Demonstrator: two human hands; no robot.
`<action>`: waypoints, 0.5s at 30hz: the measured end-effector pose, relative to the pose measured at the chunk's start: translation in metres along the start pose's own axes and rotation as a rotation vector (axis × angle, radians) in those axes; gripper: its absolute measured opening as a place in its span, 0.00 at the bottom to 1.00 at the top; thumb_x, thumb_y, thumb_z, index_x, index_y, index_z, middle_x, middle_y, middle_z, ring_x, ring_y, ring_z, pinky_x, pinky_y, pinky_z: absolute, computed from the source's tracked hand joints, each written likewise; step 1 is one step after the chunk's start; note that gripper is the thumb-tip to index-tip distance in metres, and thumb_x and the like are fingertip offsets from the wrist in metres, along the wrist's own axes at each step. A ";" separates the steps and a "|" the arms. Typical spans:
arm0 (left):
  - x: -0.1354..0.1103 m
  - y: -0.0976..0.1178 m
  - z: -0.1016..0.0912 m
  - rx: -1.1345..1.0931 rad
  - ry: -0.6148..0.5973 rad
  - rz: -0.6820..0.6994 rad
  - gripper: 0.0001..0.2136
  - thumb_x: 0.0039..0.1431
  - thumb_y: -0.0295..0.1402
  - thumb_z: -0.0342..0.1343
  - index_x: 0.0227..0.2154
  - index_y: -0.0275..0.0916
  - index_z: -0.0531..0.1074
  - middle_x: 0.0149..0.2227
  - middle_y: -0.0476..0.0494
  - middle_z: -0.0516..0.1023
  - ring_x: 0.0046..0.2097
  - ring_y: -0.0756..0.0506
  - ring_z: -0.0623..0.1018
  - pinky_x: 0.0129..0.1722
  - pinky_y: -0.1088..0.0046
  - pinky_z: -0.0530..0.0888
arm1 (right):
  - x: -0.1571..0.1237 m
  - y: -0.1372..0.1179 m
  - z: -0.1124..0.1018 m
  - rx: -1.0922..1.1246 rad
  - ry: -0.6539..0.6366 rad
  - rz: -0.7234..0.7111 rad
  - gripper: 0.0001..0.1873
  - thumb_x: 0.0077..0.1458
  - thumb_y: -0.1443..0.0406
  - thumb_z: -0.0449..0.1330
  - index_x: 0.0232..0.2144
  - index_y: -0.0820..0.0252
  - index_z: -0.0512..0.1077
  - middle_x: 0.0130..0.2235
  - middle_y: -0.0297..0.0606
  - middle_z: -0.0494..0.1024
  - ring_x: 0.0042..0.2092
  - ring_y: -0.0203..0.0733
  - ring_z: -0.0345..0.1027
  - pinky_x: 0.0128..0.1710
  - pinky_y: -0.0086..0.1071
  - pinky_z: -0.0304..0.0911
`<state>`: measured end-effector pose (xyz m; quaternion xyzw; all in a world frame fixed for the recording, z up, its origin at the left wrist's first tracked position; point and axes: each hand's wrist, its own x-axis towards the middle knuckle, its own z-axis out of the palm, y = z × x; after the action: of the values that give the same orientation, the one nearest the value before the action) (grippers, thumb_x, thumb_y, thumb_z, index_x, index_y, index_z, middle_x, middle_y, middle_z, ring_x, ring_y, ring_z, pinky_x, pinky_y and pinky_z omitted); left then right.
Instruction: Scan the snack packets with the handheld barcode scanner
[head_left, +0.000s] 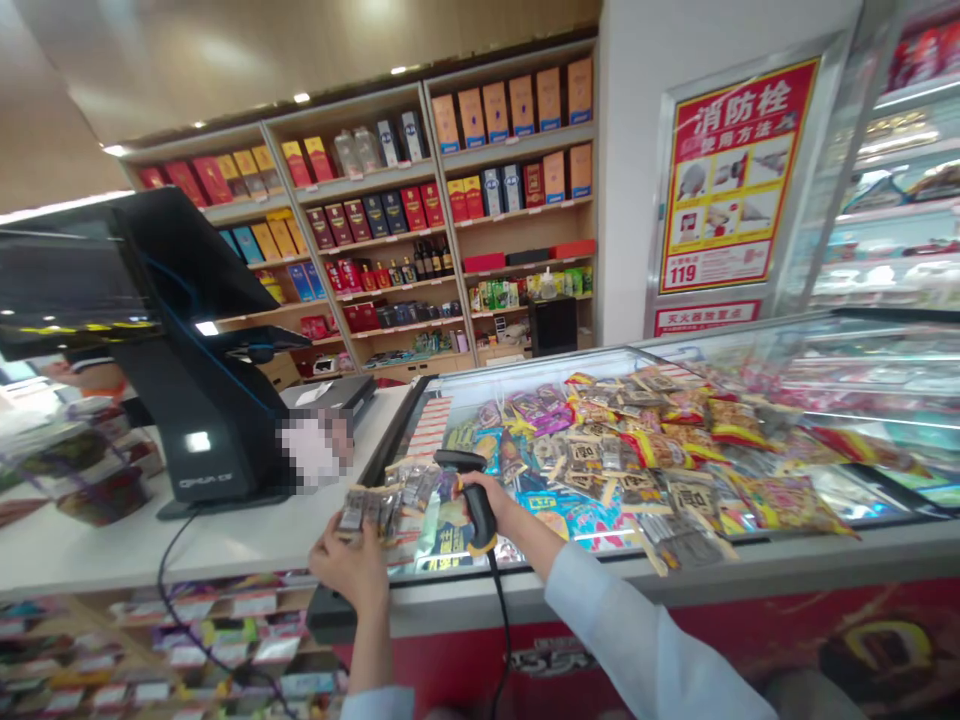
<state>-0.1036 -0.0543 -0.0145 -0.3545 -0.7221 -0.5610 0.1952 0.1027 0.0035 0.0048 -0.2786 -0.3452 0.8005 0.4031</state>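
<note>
The left hand (352,568) is closed around the lower edge of a strip of snack packets (379,503), thumb and fingers pinching it from below. It holds the strip up over the corner where the white counter (90,548) meets the chest freezer (862,548). The right hand (495,503) is wrapped tight on the handle of a barcode scanner (456,461), whose head sits just beside the strip and points at it. The strip looks limp and glossy, so it may well sag or fold in that low grip. The crinkled film could then throw glare and hide the printed code. The scanner's cable (504,620) hangs down the freezer front between the two forearms, so a wide swing of the right arm could snag it. The scanner is hard black plastic with a yellow band, curved like a pistol grip. The freezer has a flat, shiny glass lid in a grey frame, with bright foil packets (637,450) heaped beneath it. The black till (195,400) stands angular and smooth on the counter, to the left.
</note>
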 end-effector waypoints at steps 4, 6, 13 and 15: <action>0.000 -0.005 0.001 -0.121 -0.006 -0.104 0.27 0.47 0.46 0.55 0.48 0.36 0.67 0.39 0.39 0.69 0.48 0.36 0.67 0.50 0.55 0.64 | 0.002 0.004 -0.001 -0.023 0.011 0.005 0.12 0.47 0.60 0.54 0.23 0.64 0.70 0.15 0.33 0.67 0.15 0.32 0.59 0.15 0.25 0.54; 0.000 -0.006 0.001 -0.162 0.035 -0.141 0.32 0.44 0.46 0.57 0.52 0.34 0.62 0.40 0.39 0.68 0.48 0.36 0.68 0.52 0.54 0.63 | 0.002 0.006 0.000 -0.030 0.014 -0.007 0.11 0.46 0.60 0.55 0.23 0.64 0.70 0.16 0.33 0.68 0.15 0.32 0.59 0.15 0.25 0.55; 0.000 -0.007 0.002 -0.120 -0.010 -0.145 0.30 0.48 0.43 0.55 0.52 0.32 0.60 0.41 0.38 0.69 0.45 0.38 0.70 0.50 0.54 0.65 | 0.006 0.007 -0.004 -0.048 0.021 0.006 0.12 0.45 0.60 0.55 0.23 0.64 0.70 0.15 0.33 0.68 0.15 0.33 0.60 0.15 0.26 0.55; 0.000 -0.009 0.003 -0.122 -0.017 -0.148 0.28 0.48 0.41 0.55 0.51 0.32 0.61 0.41 0.39 0.69 0.44 0.39 0.70 0.50 0.56 0.66 | 0.007 0.007 -0.006 -0.036 0.008 -0.001 0.12 0.45 0.60 0.55 0.23 0.65 0.70 0.16 0.33 0.68 0.15 0.33 0.60 0.15 0.26 0.55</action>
<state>-0.1093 -0.0527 -0.0213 -0.3161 -0.7126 -0.6137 0.1250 0.1002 0.0080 -0.0055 -0.2890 -0.3580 0.7929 0.3996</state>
